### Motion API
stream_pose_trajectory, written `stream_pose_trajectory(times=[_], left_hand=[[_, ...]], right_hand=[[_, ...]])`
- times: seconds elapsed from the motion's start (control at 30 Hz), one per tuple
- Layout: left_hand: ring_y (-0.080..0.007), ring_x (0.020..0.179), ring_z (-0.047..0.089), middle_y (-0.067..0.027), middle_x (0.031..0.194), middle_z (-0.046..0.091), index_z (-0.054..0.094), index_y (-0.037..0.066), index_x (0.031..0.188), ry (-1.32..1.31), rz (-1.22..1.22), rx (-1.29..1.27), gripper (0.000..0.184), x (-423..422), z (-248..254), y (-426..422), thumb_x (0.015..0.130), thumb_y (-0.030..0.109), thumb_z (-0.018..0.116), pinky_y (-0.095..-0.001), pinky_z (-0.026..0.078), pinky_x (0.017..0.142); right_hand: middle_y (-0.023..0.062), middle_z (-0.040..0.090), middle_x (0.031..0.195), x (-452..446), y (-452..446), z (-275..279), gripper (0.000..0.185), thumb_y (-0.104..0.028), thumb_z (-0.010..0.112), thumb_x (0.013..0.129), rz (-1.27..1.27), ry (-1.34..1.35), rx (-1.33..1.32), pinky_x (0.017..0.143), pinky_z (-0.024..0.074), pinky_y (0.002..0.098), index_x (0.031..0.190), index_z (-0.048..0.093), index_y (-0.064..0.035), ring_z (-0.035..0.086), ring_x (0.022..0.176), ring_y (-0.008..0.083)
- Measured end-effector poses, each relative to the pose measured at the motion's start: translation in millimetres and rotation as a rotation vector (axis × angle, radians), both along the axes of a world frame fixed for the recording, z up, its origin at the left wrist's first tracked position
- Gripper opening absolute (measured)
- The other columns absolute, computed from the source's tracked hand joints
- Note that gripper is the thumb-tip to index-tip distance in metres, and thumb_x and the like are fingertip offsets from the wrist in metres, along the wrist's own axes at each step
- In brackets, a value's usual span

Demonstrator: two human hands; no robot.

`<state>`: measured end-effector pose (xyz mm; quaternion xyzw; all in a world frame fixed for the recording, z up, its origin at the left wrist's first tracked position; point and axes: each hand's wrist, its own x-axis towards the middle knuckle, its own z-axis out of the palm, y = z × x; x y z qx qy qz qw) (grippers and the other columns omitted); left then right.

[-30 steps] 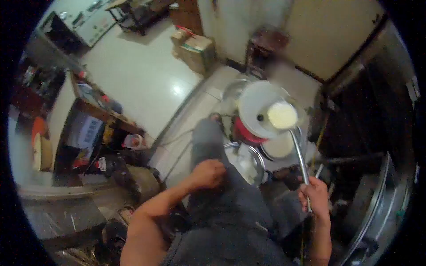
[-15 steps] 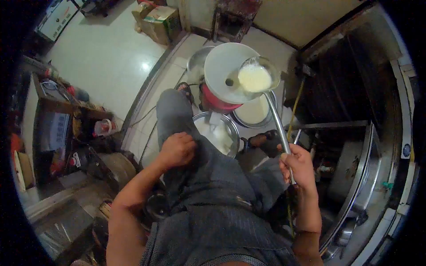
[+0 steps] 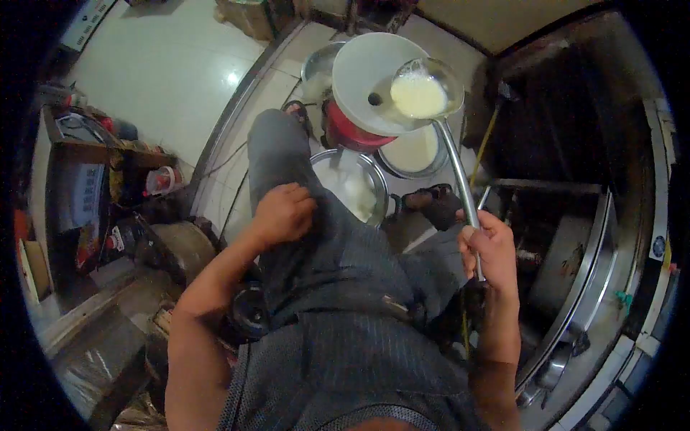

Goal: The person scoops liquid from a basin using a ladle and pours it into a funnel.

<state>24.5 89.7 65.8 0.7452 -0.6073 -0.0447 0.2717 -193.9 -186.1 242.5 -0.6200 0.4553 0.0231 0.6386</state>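
My right hand [image 3: 490, 248] grips the steel ladle [image 3: 455, 164] by its long handle, the fingers closed around the shaft near its end. The ladle's bowl, holding pale yellow liquid [image 3: 419, 97] with froth at its far edge, is above the right side of a wide white hopper [image 3: 359, 65]. A dark hole [image 3: 374, 99] shows in the hopper, just left of the bowl; beneath is a red machine body [image 3: 352, 128].

My left hand [image 3: 285, 212] rests on my left thigh, fingers curled under (whether it is fully closed, I cannot tell). On the near side of the machine, a metal pot [image 3: 383, 184] contains white, foamy-looking material, partly hidden by my grey trousers [image 3: 277, 154]. To its right and farther off, a metal basin [image 3: 410, 174] is filled with cream-colored liquid. Another metal bowl [image 3: 316, 72] sits left of the hopper, near my sandaled left foot [image 3: 298, 115]. A cardboard box [image 3: 248, 16] stands at the far left, and a metal-framed stand [image 3: 546, 185] to the right.
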Motion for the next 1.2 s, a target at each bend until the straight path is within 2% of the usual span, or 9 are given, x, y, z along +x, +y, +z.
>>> stream_pose_trajectory(times=[0.07, 0.17, 0.5, 0.83, 0.93, 1.0, 1.2], left_hand=[[-0.0289, 0.07, 0.054, -0.0085, 0.072, 0.051, 0.056, 0.008, 0.072, 0.013, -0.012, -0.018, 0.011, 0, 3, -1, 0.065, 0.011, 0.064, -0.0404, 0.047, 0.063], [-0.029, 0.07, 0.054, -0.0086, 0.072, 0.051, 0.056, 0.008, 0.072, 0.021, -0.023, -0.024, 0.012, 0, 2, 0, 0.065, 0.012, 0.064, -0.0405, 0.047, 0.063], [-0.0293, 0.07, 0.053, -0.0085, 0.074, 0.051, 0.057, 0.007, 0.076, 0.014, -0.033, -0.014, 0.015, 2, -8, 0, 0.065, 0.013, 0.065, -0.0407, 0.046, 0.061], [-0.0293, 0.071, 0.053, -0.009, 0.075, 0.051, 0.059, 0.007, 0.078, 0.024, -0.024, 0.007, 0.014, 2, -5, 1, 0.066, 0.012, 0.065, -0.0409, 0.046, 0.062], [-0.0295, 0.071, 0.054, -0.0091, 0.074, 0.051, 0.058, 0.007, 0.077, 0.028, -0.002, -0.018, 0.014, 0, -6, 0, 0.066, 0.013, 0.065, -0.0412, 0.046, 0.062], [-0.03, 0.071, 0.054, -0.0096, 0.074, 0.052, 0.057, 0.006, 0.074, 0.037, -0.016, 0.059, 0.012, 2, -4, 0, 0.067, 0.013, 0.065, -0.0418, 0.046, 0.061], [-0.0307, 0.07, 0.054, -0.0102, 0.072, 0.051, 0.054, 0.006, 0.07, 0.078, -0.032, -0.023, 0.014, 4, -6, 1, 0.066, 0.014, 0.064, -0.0425, 0.046, 0.061]], right_hand=[[0.0051, 0.055, 0.062, -3, -2, -5, 0.029, -0.005, 0.053, 0.089, 0.013, -0.034, 0.001, 0.032, 0.0371, 0.0247, 0.115, 0.054, 0.0063, 0.045, 0.037, 0.0085], [0.0055, 0.057, 0.065, -3, -4, -4, 0.029, -0.006, 0.054, 0.089, 0.032, -0.027, 0.033, 0.035, 0.0397, 0.0252, 0.116, 0.054, 0.0064, 0.048, 0.04, 0.0092], [0.006, 0.054, 0.063, -2, 0, -7, 0.032, -0.006, 0.055, 0.085, -0.008, -0.021, 0.003, 0.034, 0.0371, 0.0236, 0.115, 0.055, 0.0075, 0.045, 0.039, 0.0092], [0.0049, 0.057, 0.066, -2, -5, -10, 0.031, -0.005, 0.056, 0.087, 0.015, -0.003, 0.014, 0.034, 0.0414, 0.0249, 0.116, 0.055, 0.0053, 0.049, 0.041, 0.0089], [0.0048, 0.057, 0.066, 0, -5, -8, 0.031, -0.005, 0.056, 0.087, 0.013, 0.015, -0.008, 0.034, 0.0414, 0.025, 0.116, 0.056, 0.0041, 0.05, 0.041, 0.0088], [0.005, 0.058, 0.065, 5, -2, -6, 0.031, -0.004, 0.057, 0.086, 0.015, 0.041, -0.032, 0.034, 0.0411, 0.025, 0.116, 0.056, 0.0032, 0.05, 0.041, 0.0088], [0.0052, 0.058, 0.065, 3, -2, -8, 0.029, -0.002, 0.056, 0.086, 0.001, 0.029, -0.025, 0.034, 0.0407, 0.0253, 0.114, 0.058, 0.0035, 0.05, 0.041, 0.0095]])
